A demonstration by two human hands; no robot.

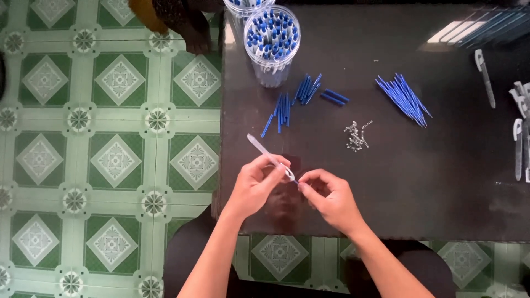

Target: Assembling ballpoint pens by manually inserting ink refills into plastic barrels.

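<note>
Landmark = dark glossy rectangular table [441, 182]; all places given rel. to it.

Step in hand, by my read: fitting a small part into the tip end of a slim white plastic pen barrel [269, 157]. To do it well: keep barrel steady w/ one hand and let only the other feed; line the part up w/ the barrel's axis before pushing; work low over the table so a dropped piece lands on it, not on the green patterned floor tiles [110, 160] off its left edge.

Left hand [255, 185]: over table's near-left corner, wrist bent, fingers closed around the barrel's lower end. Barrel tilts up and away to the left, free end in the air.

Right hand [330, 197]: just beside the left, thumb and forefinger pinched at the barrel's tip. What sits in the pinch is too small to tell; prob. a blue tip.

Both forearms come in from the near edge, elbows off the table.

Stock on the table:
- clear plastic tub of blue-capped pens [272, 43], far-left
- short blue plastic sleeves [298, 99], loose, left-centre
- heap of tiny metal springs [356, 137], centre
- bundle of thin blue refills [404, 99], right of centre
- white pen clips [518, 138], right edge
</note>
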